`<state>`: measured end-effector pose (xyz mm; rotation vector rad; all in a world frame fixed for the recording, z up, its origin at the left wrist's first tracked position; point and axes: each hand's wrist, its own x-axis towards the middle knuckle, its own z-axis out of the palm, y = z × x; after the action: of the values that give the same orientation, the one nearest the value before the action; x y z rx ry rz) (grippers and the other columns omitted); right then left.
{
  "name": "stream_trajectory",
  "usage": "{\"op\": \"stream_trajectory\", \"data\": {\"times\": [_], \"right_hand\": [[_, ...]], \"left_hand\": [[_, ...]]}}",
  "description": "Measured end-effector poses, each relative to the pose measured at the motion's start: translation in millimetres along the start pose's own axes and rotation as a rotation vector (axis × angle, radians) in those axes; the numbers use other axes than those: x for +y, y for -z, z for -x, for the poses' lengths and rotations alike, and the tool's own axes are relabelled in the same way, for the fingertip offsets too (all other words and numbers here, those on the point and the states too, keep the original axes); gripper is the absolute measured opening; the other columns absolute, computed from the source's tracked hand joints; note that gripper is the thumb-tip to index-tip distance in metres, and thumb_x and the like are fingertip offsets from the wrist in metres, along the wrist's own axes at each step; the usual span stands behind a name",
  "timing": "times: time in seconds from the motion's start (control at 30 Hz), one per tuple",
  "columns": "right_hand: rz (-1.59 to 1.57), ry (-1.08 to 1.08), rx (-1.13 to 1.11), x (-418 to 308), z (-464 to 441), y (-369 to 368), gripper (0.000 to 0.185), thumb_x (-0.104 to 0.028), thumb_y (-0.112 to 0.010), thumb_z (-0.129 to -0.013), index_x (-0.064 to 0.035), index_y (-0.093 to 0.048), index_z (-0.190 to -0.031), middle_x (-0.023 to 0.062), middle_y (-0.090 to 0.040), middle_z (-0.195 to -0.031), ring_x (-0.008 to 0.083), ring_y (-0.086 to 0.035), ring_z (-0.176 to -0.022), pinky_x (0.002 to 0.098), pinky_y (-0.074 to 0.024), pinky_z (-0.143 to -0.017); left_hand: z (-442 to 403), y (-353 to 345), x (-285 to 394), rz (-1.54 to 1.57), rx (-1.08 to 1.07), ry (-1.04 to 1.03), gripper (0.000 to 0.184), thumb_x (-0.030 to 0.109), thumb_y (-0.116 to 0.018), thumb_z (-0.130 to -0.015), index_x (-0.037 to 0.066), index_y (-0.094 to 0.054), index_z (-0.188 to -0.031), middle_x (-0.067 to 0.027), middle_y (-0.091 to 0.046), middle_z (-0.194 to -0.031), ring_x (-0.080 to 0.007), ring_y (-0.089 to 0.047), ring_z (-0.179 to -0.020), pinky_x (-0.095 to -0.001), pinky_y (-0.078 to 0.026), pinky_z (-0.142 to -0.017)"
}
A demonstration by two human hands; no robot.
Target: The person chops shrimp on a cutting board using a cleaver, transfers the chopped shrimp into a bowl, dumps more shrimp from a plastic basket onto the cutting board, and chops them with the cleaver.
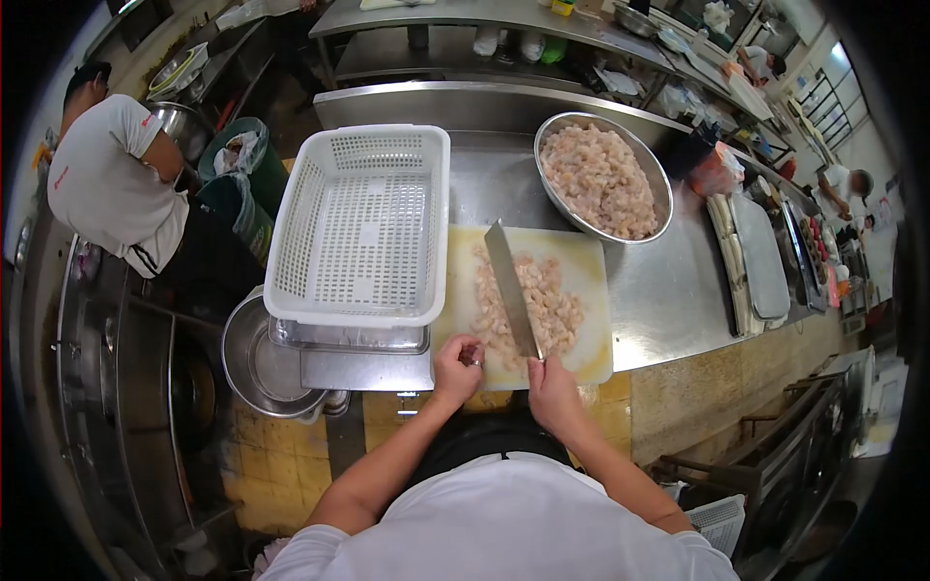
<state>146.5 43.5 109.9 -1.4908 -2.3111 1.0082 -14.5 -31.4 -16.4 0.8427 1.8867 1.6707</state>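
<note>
A wide-bladed knife point(511, 288) is in my right hand point(553, 387), its blade pointing away from me over pale chopped meat point(552, 302). The meat is spread on a white cutting board point(593, 281) with yellowish stains. My left hand point(457, 368) rests by the board's near left edge, its fingers curled; whether something small is held in them cannot be made out. Beyond the board, to the right, a round metal bowl point(662, 198) is heaped with more chopped meat point(598, 181).
A white perforated basket point(358, 228) stands left of the board. Below it are a metal bowl point(260, 363) and the counter edge. Trays point(758, 254) lie at the right. A person point(116, 179) bends over at the far left; others are at the far right.
</note>
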Motion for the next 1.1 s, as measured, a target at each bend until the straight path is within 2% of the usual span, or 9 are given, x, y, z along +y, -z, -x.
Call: {"op": "stream_trajectory", "data": {"times": [0.17, 0.37, 0.47, 0.57, 0.67, 0.83, 0.9, 1.0, 1.1], "right_hand": [[0.019, -0.031, 0.020, 22, -16, -29, 0.042, -0.033, -0.057, -0.109, 0.0048, -0.061, -0.092, 0.0358, -0.066, -0.085, 0.0575, -0.064, -0.083, 0.0632, -0.0490, -0.071], [-0.068, -0.006, 0.017, -5, -14, -2, 0.044, -0.034, -0.058, -0.109, 0.0060, -0.062, -0.092, 0.0361, -0.066, -0.085, 0.0573, -0.065, -0.084, 0.0611, -0.0487, -0.070], [-0.257, -0.001, -0.057, 18, -16, -40, 0.046, -0.035, -0.057, -0.109, 0.0067, -0.063, -0.091, 0.0362, -0.066, -0.085, 0.0565, -0.065, -0.085, 0.0595, -0.0492, -0.072], [-0.269, -0.055, -0.074, 46, -20, -71, 0.047, -0.035, -0.054, -0.111, 0.0080, -0.060, -0.094, 0.0337, -0.064, -0.077, 0.0554, -0.064, -0.076, 0.0575, -0.0488, -0.066], [-0.079, 0.030, 0.125, 45, -25, -40, 0.047, -0.035, -0.055, -0.111, 0.0076, -0.060, -0.093, 0.0341, -0.064, -0.079, 0.0551, -0.064, -0.077, 0.0568, -0.0491, -0.067], [-0.011, -0.010, 0.079, 0, -20, 22, 0.044, -0.034, -0.055, -0.111, 0.0060, -0.060, -0.092, 0.0354, -0.066, -0.083, 0.0566, -0.064, -0.080, 0.0589, -0.0483, -0.068], [-0.014, 0.007, 0.078, -10, -17, 23, 0.044, -0.033, -0.054, -0.111, 0.0061, -0.060, -0.092, 0.0356, -0.066, -0.083, 0.0569, -0.065, -0.081, 0.0592, -0.0482, -0.068], [0.098, 0.026, 0.041, 24, -29, -16, 0.042, -0.032, -0.055, -0.110, 0.0059, -0.060, -0.093, 0.0351, -0.066, -0.082, 0.0572, -0.065, -0.081, 0.0592, -0.0484, -0.067], [0.089, -0.011, -0.001, 16, -31, 1, 0.042, -0.033, -0.056, -0.109, 0.0065, -0.062, -0.096, 0.0367, -0.067, -0.084, 0.0581, -0.065, -0.083, 0.0636, -0.0491, -0.072]], "left_hand": [[-6, 0, -11, -0.004, 0.058, 0.026, 0.011, 0.002, -0.076, -0.093, 0.002, -0.072, -0.103, -0.0019, -0.068, -0.086, -0.0085, -0.062, -0.075, -0.0254, -0.054, -0.070], [-3, 2, -27, 0.195, 0.058, 0.073, 0.010, 0.002, -0.068, -0.097, 0.001, -0.062, -0.105, -0.0050, -0.067, -0.093, -0.0116, -0.064, -0.078, -0.0275, -0.054, -0.072], [-1, 2, -18, 0.342, 0.115, 0.075, 0.011, 0.004, -0.064, -0.100, 0.002, -0.055, -0.106, -0.0057, -0.066, -0.096, -0.0116, -0.063, -0.079, -0.0269, -0.053, -0.074], [-3, 3, -24, 0.317, 0.125, 0.078, 0.012, 0.006, -0.062, -0.101, 0.003, -0.052, -0.106, -0.0065, -0.065, -0.099, -0.0121, -0.062, -0.079, -0.0271, -0.053, -0.074], [-3, 1, -30, 0.456, 0.136, 0.104, 0.011, 0.007, -0.063, -0.101, 0.003, -0.054, -0.105, -0.0060, -0.065, -0.095, -0.0116, -0.061, -0.078, -0.0271, -0.052, -0.073], [-5, 4, -22, 0.251, 0.112, 0.078, 0.010, 0.007, -0.064, -0.100, 0.003, -0.056, -0.105, -0.0040, -0.063, -0.090, -0.0109, -0.060, -0.076, -0.0271, -0.051, -0.071], [-5, 4, -21, 0.211, 0.106, 0.068, 0.009, 0.006, -0.063, -0.100, 0.003, -0.056, -0.105, -0.0033, -0.063, -0.089, -0.0107, -0.060, -0.076, -0.0270, -0.051, -0.070], [-5, 2, -24, 0.245, 0.092, 0.088, 0.009, 0.004, -0.063, -0.099, 0.003, -0.057, -0.105, -0.0028, -0.063, -0.088, -0.0105, -0.060, -0.075, -0.0272, -0.051, -0.070], [-3, 3, -23, 0.321, 0.094, 0.139, 0.009, 0.002, -0.063, -0.098, 0.003, -0.057, -0.105, -0.0032, -0.063, -0.088, -0.0105, -0.060, -0.075, -0.0274, -0.052, -0.071]]}}
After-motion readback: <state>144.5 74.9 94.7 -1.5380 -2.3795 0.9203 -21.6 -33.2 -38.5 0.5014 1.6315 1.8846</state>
